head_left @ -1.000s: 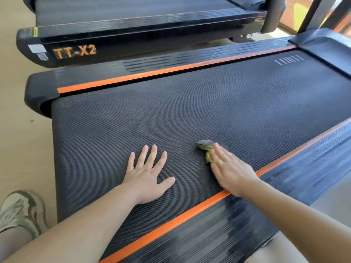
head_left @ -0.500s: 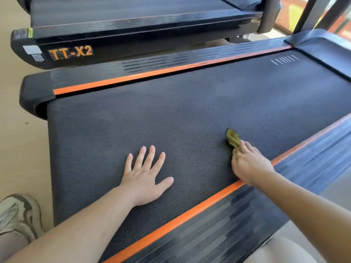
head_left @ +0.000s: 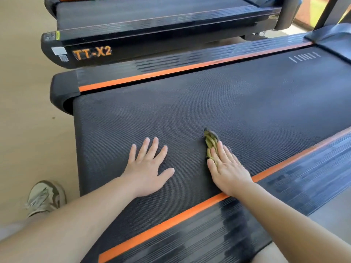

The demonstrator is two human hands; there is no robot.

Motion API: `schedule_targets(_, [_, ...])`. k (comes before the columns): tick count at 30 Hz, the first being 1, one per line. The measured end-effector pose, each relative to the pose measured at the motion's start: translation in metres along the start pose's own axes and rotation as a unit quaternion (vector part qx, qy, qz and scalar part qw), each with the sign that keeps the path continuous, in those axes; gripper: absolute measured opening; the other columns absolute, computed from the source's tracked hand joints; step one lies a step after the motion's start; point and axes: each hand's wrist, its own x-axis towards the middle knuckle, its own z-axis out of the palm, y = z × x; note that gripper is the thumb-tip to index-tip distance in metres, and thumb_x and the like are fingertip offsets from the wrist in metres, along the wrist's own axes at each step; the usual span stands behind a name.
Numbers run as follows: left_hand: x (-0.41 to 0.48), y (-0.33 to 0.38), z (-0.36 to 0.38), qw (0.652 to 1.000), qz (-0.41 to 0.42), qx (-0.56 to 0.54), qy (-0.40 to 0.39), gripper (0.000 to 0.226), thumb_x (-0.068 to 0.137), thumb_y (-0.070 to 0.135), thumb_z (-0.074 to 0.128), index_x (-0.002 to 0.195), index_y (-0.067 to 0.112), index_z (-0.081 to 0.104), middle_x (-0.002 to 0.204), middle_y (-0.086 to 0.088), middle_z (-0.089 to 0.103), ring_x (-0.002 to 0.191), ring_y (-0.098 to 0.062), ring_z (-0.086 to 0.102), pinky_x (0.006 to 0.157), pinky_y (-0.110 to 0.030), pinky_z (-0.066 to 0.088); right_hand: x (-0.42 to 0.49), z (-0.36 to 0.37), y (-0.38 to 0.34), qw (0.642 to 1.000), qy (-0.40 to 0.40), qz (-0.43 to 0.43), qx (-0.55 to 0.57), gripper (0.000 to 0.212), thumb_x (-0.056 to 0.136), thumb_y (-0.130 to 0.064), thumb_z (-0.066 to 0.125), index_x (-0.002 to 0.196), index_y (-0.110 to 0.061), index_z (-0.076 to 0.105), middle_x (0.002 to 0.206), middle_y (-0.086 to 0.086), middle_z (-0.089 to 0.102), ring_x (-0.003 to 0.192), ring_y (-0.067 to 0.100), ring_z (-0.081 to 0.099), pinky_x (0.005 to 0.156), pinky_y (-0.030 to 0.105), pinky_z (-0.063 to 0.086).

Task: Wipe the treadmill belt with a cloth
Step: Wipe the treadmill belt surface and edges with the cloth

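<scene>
Two bare hands lie on the black textured treadmill belt (head_left: 190,114). The left hand (head_left: 146,171) is spread flat, palm down, with straight, fanned fingers and the thumb out to the right; it holds nothing. The right hand (head_left: 228,168) is flat too, its straight fingers close together and pressing on the near part of a small crumpled olive-green cloth (head_left: 209,140), with no finger curled round it. The cloth lies on the belt to the right of the left hand and apart from it, and its far end pokes out beyond the right fingertips. The right wrist crosses the near orange stripe (head_left: 171,223) that edges the belt beside a black ribbed side rail (head_left: 209,240). A second black treadmill (head_left: 152,19) with orange "TT-X2" lettering (head_left: 92,53) stands on the far side. A pale laced sneaker (head_left: 45,198) rests on the beige floor (head_left: 24,92) at near left.
</scene>
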Motion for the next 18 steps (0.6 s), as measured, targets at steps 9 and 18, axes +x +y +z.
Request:
schedule_targets(9, [-0.032, -0.025, 0.034, 0.999, -0.044, -0.002, 0.019, 0.084, 0.088, 0.084, 0.005, 0.156, 0.043, -0.021, 0.163, 0.005, -0.036, 0.146, -0.019, -0.04, 0.118, -0.059, -0.021, 0.006, -0.004, 0.006, 1.0, -0.004, 0.01, -0.025, 0.064, 0.101, -0.051, 0.002, 0.162, -0.034, 0.004, 0.169, -0.012, -0.014, 0.156, 0.012, -0.008, 0.127, 0.044, 0.004])
schedule_targets(18, [-0.032, -0.027, 0.034, 0.999, -0.045, -0.009, 0.018, 0.085, 0.087, 0.085, 0.0, 0.157, 0.042, -0.02, 0.163, 0.005, -0.035, 0.145, -0.019, -0.041, 0.118, -0.059, -0.021, -0.022, 0.019, -0.06, 0.989, -0.007, -0.144, 0.004, 0.076, 0.095, -0.048, -0.007, 0.162, -0.022, 0.019, 0.171, -0.002, -0.001, 0.157, 0.017, -0.004, 0.127, 0.036, -0.001])
